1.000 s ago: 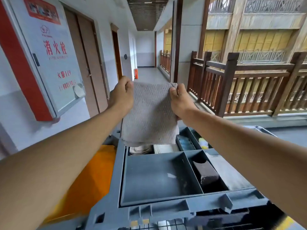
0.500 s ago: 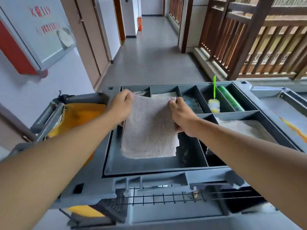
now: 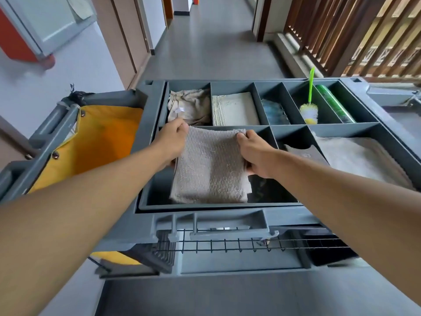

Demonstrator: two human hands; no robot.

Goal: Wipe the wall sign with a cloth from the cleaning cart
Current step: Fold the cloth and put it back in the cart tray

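A folded grey textured cloth (image 3: 210, 167) lies low in the large front-left compartment of the grey cleaning cart (image 3: 205, 218). My left hand (image 3: 172, 139) grips the cloth's left edge and my right hand (image 3: 254, 153) grips its right edge. The wall sign (image 3: 45, 23), a white panel with a red frame, is at the top left on the wall, only partly in view.
Back compartments hold a crumpled beige rag (image 3: 189, 106), stacked paper (image 3: 235, 108), a blue cloth (image 3: 274, 112), a green-handled brush (image 3: 309, 108) and a green can (image 3: 335, 103). A pale cloth (image 3: 357, 156) fills the right tray. A yellow bag (image 3: 100, 142) hangs left. Corridor floor, doors and wooden railing lie beyond.
Both hands lowered the cloth from chest height down into the cart's front compartment. My view tilted down, so the sign slid up to the frame's corner.
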